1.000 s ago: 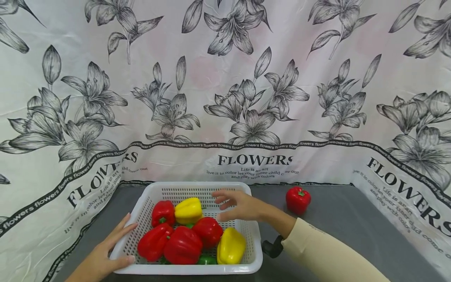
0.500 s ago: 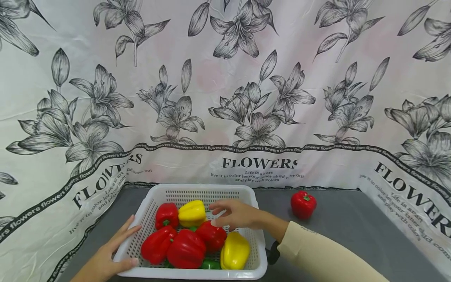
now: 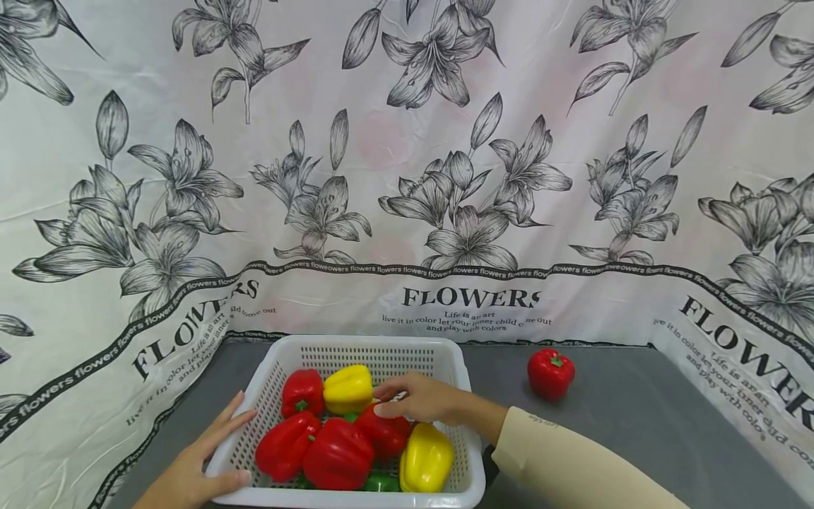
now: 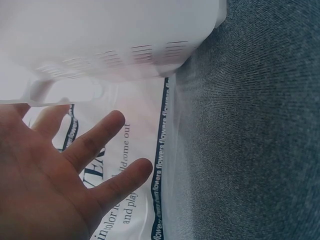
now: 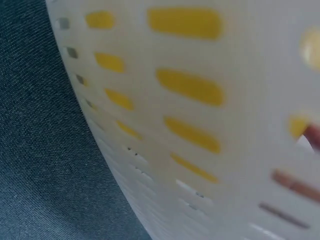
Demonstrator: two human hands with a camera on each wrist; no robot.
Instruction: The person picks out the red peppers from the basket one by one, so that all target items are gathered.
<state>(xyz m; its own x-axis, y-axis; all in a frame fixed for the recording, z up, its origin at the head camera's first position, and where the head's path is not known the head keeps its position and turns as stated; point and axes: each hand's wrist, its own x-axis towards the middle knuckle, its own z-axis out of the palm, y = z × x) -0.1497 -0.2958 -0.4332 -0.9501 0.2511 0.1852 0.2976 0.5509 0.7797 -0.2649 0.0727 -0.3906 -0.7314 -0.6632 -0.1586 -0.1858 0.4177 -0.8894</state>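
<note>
My right hand (image 3: 422,399) is down inside the white plastic basket (image 3: 472,452), its thumb and fingers around the far side of a red bell pepper (image 3: 386,437). The fingertips are hidden behind that pepper. Close to them sits a yellow bell pepper (image 3: 347,389); another yellow bell pepper (image 3: 427,458) lies at the front right. More red bell peppers (image 3: 339,454) fill the left half, with part of a green one (image 3: 381,483) showing beneath. My left hand (image 3: 197,459) rests at the basket's left rim, fingers spread and thumb near the front corner. In the left wrist view its fingers extend beside the basket wall (image 4: 115,30).
A single red bell pepper (image 3: 550,375) stands on the grey cloth (image 3: 636,438) to the right of the basket. Behind and at both sides hangs a white curtain (image 3: 356,297) with flower prints. Through the slots in the right wrist view, yellow pepper skin (image 5: 185,22) shows.
My right hand has moved down and slightly left, from above the basket onto the red bell pepper. My left hand stays at the rim. The head view has shifted a little.
</note>
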